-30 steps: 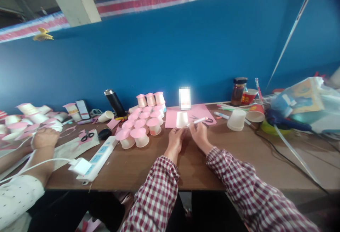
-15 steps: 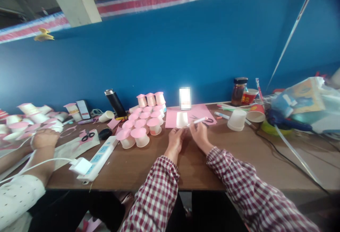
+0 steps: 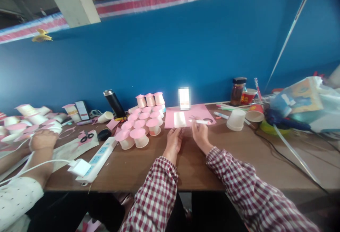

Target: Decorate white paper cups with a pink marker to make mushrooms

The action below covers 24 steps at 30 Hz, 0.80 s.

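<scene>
My left hand [image 3: 174,140] is closed at the lower edge of a small bright white piece, which looks like an upturned paper cup [image 3: 180,119]. My right hand [image 3: 200,136], just to the right, grips a white marker pen [image 3: 203,122] with pinkish ends. The pen lies nearly level, its left end pointing towards the cup but apart from it. Behind both hands a pink sheet [image 3: 196,110] rests on the table, with scissors [image 3: 207,120] on it, partly hidden by the pen.
Several upturned cups with pink discs [image 3: 138,133] stand left of my hands, beside a power strip [image 3: 97,159] and black flask [image 3: 114,103]. A co-worker's hand [image 3: 44,140] is far left. A translucent cup [image 3: 236,120], jar [image 3: 238,91] and glue gun [image 3: 288,121] sit right.
The white cup has shifted slightly left with my left hand. The pen has drawn away from it to the right, and a gap now shows between them.
</scene>
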Tool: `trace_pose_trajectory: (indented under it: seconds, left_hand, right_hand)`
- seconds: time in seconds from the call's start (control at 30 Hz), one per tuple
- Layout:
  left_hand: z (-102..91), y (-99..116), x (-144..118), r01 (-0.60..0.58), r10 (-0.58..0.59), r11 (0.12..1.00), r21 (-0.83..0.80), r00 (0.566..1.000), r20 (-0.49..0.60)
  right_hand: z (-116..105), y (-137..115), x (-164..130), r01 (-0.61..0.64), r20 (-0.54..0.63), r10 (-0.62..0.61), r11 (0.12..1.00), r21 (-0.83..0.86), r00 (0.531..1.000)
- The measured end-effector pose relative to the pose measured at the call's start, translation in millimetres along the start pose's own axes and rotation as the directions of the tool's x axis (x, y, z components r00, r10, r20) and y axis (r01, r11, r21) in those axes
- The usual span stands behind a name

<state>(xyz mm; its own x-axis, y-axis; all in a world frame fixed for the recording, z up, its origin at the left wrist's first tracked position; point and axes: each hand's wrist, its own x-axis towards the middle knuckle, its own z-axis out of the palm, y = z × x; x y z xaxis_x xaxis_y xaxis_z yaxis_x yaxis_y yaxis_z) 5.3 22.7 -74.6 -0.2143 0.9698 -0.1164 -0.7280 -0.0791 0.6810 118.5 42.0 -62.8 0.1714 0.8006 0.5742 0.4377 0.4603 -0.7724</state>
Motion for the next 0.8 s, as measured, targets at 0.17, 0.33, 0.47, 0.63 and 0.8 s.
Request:
trace_pose_trajectory:
  seconds: [0.17,0.33,0.47,0.63,0.8]
  left_hand:
    - [-1.1,2.6,0.8,0.025,-0.025,0.998,-0.064,1.0,-0.003]
    - [1.7,5.3,-1.8,0.07,-0.068,0.991,-0.115,0.998,0.017]
    - [4.0,7.1,-4.0,0.101,-0.098,0.985,-0.138,0.995,0.028]
    - [5.0,7.5,-5.5,0.114,-0.11,0.982,-0.152,0.993,0.03]
    - [5.4,7.6,-6.6,0.114,-0.107,0.984,-0.134,0.993,0.054]
  right_hand:
    - [2.4,10.5,0.4,0.019,-0.01,-0.018,0.989,0.144,1.0]
    - [10.7,19.6,2.8,0.011,0.043,-0.021,0.975,0.22,0.999]
    - [13.4,17.2,3.0,0.031,0.077,-0.051,0.97,0.242,0.996]
    - [12.0,14.4,2.5,0.014,0.096,-0.042,0.962,0.272,0.994]
    - [13.6,15.0,2.2,0.007,0.103,-0.038,0.959,0.283,0.994]
